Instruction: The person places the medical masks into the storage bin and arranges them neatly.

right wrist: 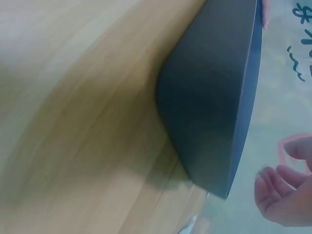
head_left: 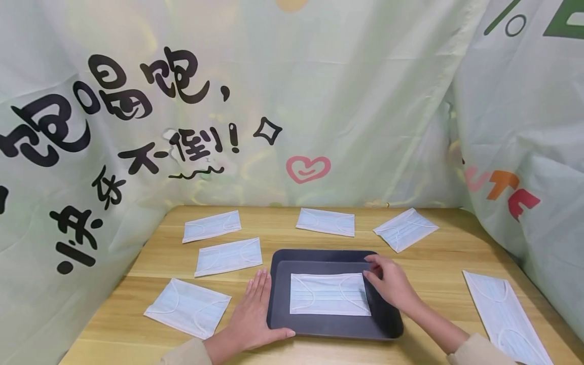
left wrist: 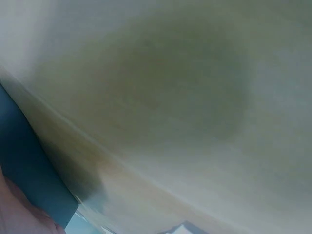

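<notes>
A dark grey rectangular tray (head_left: pixel 337 327) sits on the wooden table, with a pale blue pleated face mask (head_left: pixel 328 294) lying flat inside, its white ear loops spread over it. My left hand (head_left: pixel 253 317) rests along the tray's left side, fingers straight and thumb at the front rim. Over the tray's right side is my right hand (head_left: pixel 388 281), fingers loosely bent near the mask's right end. The right wrist view shows that hand (right wrist: pixel 287 190) beyond the tray wall (right wrist: pixel 207 92), thumb and fingertips apart with nothing between them. Only a sliver of hand (left wrist: pixel 22 212) shows in the left wrist view.
More masks lie flat around the tray: one at the near left (head_left: pixel 189 306), one farther back (head_left: pixel 229 256), one at the back left (head_left: pixel 212 226), one behind the tray (head_left: pixel 326 222), one at the back right (head_left: pixel 406 229) and one at the right (head_left: pixel 504 314). Printed curtains (head_left: pixel 365 111) enclose the table.
</notes>
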The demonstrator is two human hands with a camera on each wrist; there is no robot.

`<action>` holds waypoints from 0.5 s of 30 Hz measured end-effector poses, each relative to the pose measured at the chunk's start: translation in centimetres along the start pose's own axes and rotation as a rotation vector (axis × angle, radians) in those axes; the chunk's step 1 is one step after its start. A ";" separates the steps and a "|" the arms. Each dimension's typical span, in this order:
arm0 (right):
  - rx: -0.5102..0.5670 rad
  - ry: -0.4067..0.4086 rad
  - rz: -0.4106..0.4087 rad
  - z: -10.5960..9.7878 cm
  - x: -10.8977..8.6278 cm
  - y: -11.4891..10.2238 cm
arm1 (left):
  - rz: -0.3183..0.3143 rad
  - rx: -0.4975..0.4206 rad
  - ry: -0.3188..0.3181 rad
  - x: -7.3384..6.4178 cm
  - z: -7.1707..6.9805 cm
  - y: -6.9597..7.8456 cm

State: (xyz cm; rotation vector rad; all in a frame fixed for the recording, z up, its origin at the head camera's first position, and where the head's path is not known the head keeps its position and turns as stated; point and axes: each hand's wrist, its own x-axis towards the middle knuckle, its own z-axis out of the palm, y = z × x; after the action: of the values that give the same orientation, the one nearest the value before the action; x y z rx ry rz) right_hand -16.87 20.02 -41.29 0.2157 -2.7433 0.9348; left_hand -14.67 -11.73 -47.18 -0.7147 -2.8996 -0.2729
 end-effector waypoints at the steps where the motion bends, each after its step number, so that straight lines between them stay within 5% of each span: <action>1: 0.005 0.037 -0.021 -0.2 -0.1 0.2 | -0.001 -0.002 -0.003 0.0 0.0 0.0; 9: 0.051 0.378 -0.122 -1.6 -1.9 2.3 | -0.001 -0.014 -0.019 0.0 -0.1 0.0; 15: 0.064 0.478 -0.077 -2.6 -3.3 4.3 | -0.003 -0.012 -0.014 0.0 -0.1 0.0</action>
State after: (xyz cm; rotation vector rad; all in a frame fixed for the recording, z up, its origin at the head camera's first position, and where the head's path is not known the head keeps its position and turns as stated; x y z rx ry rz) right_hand -14.16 25.21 -42.71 0.0925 -2.2553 0.9158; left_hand -14.69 -11.76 -47.10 -0.7164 -2.9151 -0.2864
